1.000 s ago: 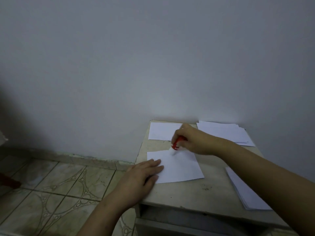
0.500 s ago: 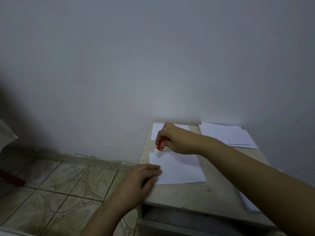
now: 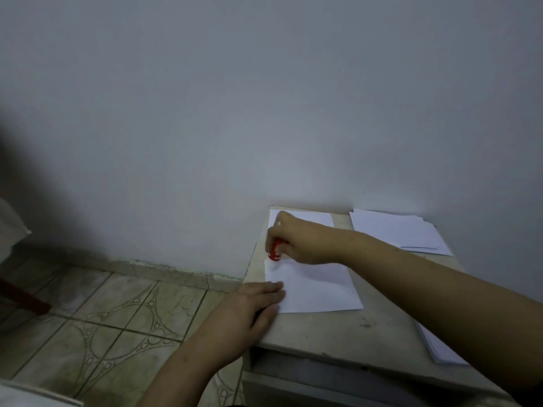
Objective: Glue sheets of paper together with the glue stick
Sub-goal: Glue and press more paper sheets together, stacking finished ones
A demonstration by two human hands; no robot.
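A white sheet of paper (image 3: 317,286) lies on the small beige table (image 3: 352,330). My right hand (image 3: 302,239) grips a red glue stick (image 3: 275,252), its tip down on the sheet's far left corner. My left hand (image 3: 249,309) rests flat with straight fingers on the sheet's near left edge. Another white sheet (image 3: 305,218) lies behind my right hand, against the wall.
A stack of white sheets (image 3: 399,230) sits at the table's back right and another stack (image 3: 440,348) at its right edge, partly hidden by my right arm. A tiled floor (image 3: 102,312) lies left of the table. The grey wall stands right behind the table.
My right hand has moved the glue stick leftward along the sheet's far edge to its far left corner. My left hand has stayed on the sheet's near left edge.
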